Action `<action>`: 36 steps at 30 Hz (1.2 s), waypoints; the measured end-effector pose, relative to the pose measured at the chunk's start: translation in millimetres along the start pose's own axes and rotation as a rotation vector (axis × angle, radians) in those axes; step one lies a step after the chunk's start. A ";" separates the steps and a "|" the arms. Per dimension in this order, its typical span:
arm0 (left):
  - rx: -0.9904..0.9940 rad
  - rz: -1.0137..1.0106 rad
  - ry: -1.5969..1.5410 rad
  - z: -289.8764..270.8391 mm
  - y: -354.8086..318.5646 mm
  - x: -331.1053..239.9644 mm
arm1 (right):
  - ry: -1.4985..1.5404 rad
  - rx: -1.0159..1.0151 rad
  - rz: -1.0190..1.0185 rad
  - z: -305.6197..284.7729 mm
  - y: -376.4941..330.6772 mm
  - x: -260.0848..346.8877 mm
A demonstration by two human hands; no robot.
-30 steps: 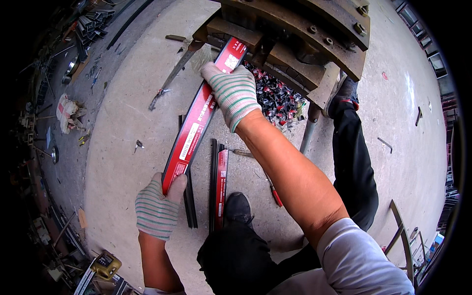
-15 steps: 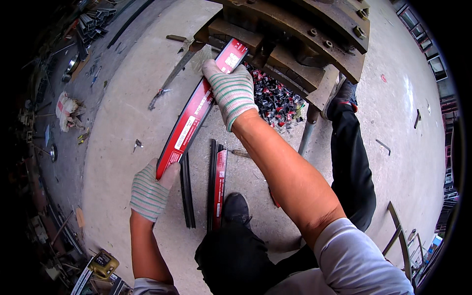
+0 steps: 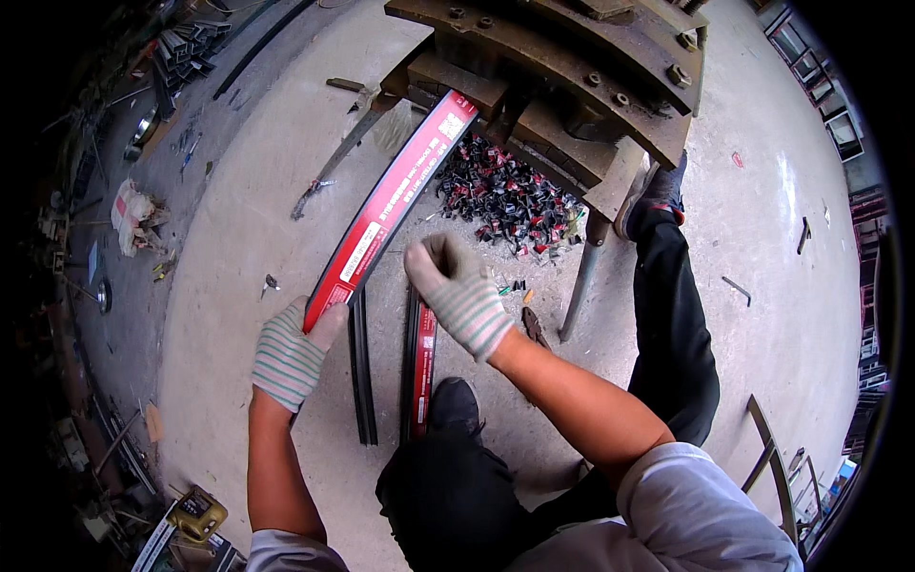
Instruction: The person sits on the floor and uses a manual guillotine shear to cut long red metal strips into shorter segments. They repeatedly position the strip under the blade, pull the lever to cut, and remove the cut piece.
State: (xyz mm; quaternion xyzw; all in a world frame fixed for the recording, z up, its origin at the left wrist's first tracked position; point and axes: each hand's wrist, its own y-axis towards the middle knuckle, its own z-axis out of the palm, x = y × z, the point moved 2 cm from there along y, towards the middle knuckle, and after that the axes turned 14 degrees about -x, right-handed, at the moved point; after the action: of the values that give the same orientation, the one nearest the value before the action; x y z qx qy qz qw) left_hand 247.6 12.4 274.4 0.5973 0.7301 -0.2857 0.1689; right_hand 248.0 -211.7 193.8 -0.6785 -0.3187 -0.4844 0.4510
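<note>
My left hand (image 3: 291, 351), in a striped knit glove, is closed on the near end of a long dark profile strip (image 3: 381, 208) faced with red printed film. The strip slants up and away, its far end at a block of the rusty metal press (image 3: 548, 57). My right hand (image 3: 462, 297), gloved alike, is off the strip, to its right. Its fingers are loosely curled, with a gap to the thumb and nothing seen in them. Beneath it, another red-faced strip (image 3: 419, 377) lies on the floor beside a black profile (image 3: 362, 381).
Under the press lies a heap of small black and red offcuts (image 3: 505, 195). Pliers (image 3: 534, 326) are on the floor near a press leg (image 3: 583, 276). My shoe (image 3: 456, 408) is beside the strips. A metal frame piece (image 3: 772, 462) is at the right, a yellowish container (image 3: 198, 515) at lower left.
My right hand has let go of the strip and come down and back toward me. My left hand still grips its near end. The view has shifted slightly, showing more of the offcuts.
</note>
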 end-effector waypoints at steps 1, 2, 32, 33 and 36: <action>0.009 0.006 -0.022 1.4 -1.5 -0.7 | 0.017 0.017 -0.005 -7.4 -10.9 -6.8; -0.002 0.015 -0.017 0.8 -2.5 -1.5 | 0.007 0.026 0.013 -15.1 -20.6 -14.3; -0.015 0.094 0.035 17.3 28.7 -16.2 | -0.051 0.024 0.127 -112.4 -102.5 -80.8; -0.019 0.113 0.029 17.4 29.0 -16.6 | -0.055 0.018 0.113 -116.1 -102.8 -77.4; -0.047 0.156 0.049 16.1 29.9 -20.7 | -0.065 -0.039 0.064 -134.3 -97.1 -57.1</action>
State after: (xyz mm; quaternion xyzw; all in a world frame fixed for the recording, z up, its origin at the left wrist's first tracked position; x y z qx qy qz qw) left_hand 279.8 -9.9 267.5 0.6552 0.6917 -0.2399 0.1865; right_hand 95.2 -297.2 185.9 -0.7124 -0.3019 -0.4535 0.4424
